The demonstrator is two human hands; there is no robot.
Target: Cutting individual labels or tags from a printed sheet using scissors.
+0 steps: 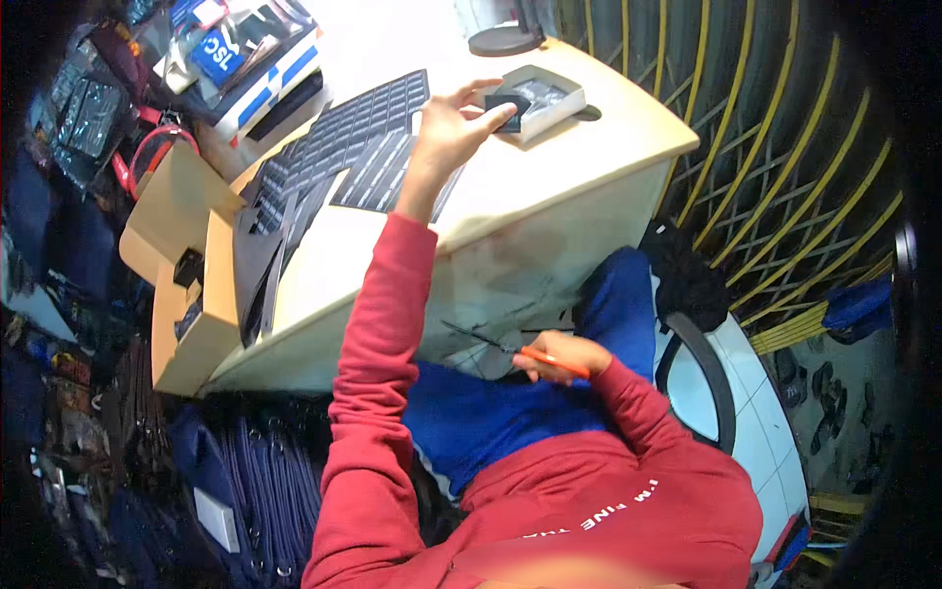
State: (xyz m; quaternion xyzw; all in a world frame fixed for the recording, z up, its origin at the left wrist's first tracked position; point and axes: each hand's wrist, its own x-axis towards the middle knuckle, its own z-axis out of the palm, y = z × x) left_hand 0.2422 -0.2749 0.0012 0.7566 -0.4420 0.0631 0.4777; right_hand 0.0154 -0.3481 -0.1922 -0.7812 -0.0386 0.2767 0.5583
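A black square piece (503,111) is pinched in the grip of the left hand (447,130), at the left side of a shallow box (555,118); if pinched loosely, it could be dropped. Scissors (555,363) are gripped in the right hand (577,348); by a careless dip, the trousers (491,404) could be snagged. The pale desk (520,191) is strewn with black sheets (363,123); beyond, a yellow-barred gate (807,116) is seen.

The left hand (446,137) covers part of a black square piece (510,125); the right hand (566,351) hides much of the orange-handled scissors (536,355). The top edge cuts off a round-based stand (505,40). Contents of the shallow white box (555,119) and cardboard carton (222,285) are too indistinct to identify.
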